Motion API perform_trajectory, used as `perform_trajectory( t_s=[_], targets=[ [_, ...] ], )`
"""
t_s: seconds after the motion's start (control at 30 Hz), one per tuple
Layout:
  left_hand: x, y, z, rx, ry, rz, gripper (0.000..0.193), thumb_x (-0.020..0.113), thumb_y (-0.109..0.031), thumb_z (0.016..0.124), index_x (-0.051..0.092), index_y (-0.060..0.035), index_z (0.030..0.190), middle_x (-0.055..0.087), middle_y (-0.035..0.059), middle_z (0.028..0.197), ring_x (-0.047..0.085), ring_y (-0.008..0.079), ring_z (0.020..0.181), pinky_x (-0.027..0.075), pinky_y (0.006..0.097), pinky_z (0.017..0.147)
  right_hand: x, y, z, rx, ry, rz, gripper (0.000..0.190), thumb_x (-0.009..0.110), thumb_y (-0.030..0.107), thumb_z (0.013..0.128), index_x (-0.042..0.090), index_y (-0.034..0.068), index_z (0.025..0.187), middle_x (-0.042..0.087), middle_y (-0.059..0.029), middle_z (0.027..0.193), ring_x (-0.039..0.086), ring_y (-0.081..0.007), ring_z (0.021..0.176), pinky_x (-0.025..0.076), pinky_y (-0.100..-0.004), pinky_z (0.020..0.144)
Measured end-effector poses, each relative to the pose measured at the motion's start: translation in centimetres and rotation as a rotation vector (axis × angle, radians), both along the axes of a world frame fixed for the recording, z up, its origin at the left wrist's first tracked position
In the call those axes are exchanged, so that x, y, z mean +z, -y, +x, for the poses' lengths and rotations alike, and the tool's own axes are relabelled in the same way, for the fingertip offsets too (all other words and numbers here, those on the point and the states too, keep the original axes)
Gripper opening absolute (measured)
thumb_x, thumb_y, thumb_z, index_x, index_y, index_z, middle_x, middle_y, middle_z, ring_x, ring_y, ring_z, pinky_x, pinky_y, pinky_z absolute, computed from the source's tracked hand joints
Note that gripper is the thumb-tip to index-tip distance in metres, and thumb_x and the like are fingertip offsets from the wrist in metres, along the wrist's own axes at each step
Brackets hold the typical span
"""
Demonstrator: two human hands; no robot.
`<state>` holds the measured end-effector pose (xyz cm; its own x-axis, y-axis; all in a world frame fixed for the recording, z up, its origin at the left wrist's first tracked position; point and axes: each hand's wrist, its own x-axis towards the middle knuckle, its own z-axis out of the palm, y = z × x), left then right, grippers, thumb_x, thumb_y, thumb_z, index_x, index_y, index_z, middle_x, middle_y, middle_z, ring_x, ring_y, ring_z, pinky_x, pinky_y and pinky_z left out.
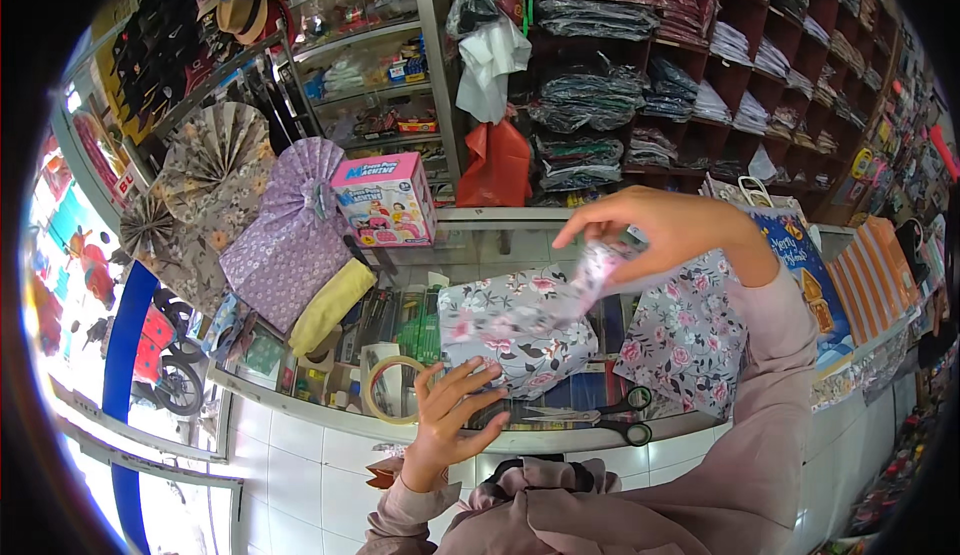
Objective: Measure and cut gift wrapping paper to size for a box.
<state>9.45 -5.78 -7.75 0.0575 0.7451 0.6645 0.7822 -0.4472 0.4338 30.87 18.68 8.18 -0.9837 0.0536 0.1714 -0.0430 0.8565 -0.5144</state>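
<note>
A parcel in grey floral wrapping paper [517, 337] lies on a glass display counter. My right hand [637, 232] is raised over its upper right end, thumb and fingers closed on a blurred strip of the same floral paper [596, 274]. My left hand [454, 412] has its fingers spread at the parcel's lower left, holding nothing; whether the fingertips touch it, I cannot tell. A roll of tape [373, 390] lies flat just left of that hand. Scissors with black handles [600, 414] rest, blades apart, below the parcel. Another piece of floral paper [686, 334] lies under my right forearm.
At the left stand a purple floral wrapped package [289, 255], a grey fan-topped one [217, 180], a pink toy box [386, 202] and a yellow roll [330, 307]. Right are a blue Christmas bag [806, 277] and orange striped packages [874, 277]. The counter's metal front edge [300, 409] faces me.
</note>
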Motion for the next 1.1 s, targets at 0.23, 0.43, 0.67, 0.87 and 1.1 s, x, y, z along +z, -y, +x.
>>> perform_trajectory(
  t_s=[0.23,0.43,0.67,0.87,1.1],
  targets=[
    [-0.6,-0.3,1.4,0.17,0.027,0.062,0.027,0.077,-0.015,0.068,0.069,-0.0112,0.093,0.06,0.0082,0.119,0.05,0.0322,0.118,0.031,0.0421,0.101,5.3,6.2,-0.2,0.028,0.401,-0.401,0.063,0.077,0.008,0.076,0.049,0.003,0.132,0.061,-0.0097,0.112,0.056,-0.0103,0.092,0.047,-0.0248,0.077],
    [-2.8,0.8,2.1,0.238,0.241,-0.082,0.045,0.078,-0.014,0.072,0.051,-0.0044,0.107,0.041,0.0202,0.124,0.041,0.0334,0.118,0.032,0.0433,0.1,4.0,12.1,-4.5,0.081,-0.06,-0.991,0.058,0.072,0.007,0.08,0.048,0.002,0.132,0.051,-0.0122,0.133,0.052,-0.0163,0.115,0.046,-0.0315,0.097],
    [-4.8,0.7,1.6,0.184,0.825,0.049,0.081,0.08,-0.011,0.071,0.021,-0.0096,0.127,0.027,0.0119,0.131,0.037,0.025,0.12,0.032,0.0397,0.099,4.8,14.6,-8.5,0.225,-0.329,-0.879,0.052,0.068,0.025,0.084,0.053,0.004,0.129,0.054,-0.008,0.128,0.05,-0.016,0.113,0.044,-0.0323,0.096],
    [-2.5,4.1,1.3,0.039,1.013,0.052,0.09,0.075,-0.014,0.075,0.012,-0.0058,0.14,0.027,0.016,0.137,0.035,0.0281,0.128,0.028,0.0398,0.106,7.2,18.1,-8.8,0.14,-0.38,-0.864,0.046,0.072,0.022,0.08,0.06,0.005,0.121,0.065,-0.0039,0.1,0.057,-0.0105,0.092,0.044,-0.0248,0.079],
    [-0.4,10.8,-0.7,0.067,0.987,0.103,0.084,0.072,-0.011,0.078,0.018,-0.0005,0.142,0.034,0.0193,0.138,0.035,0.0291,0.13,0.027,0.039,0.107,8.8,25.2,-9.9,0.176,-0.373,-0.813,0.044,0.071,0.023,0.082,0.06,0.004,0.121,0.065,-0.0054,0.102,0.059,-0.0115,0.096,0.046,-0.0237,0.081]
  ],
)
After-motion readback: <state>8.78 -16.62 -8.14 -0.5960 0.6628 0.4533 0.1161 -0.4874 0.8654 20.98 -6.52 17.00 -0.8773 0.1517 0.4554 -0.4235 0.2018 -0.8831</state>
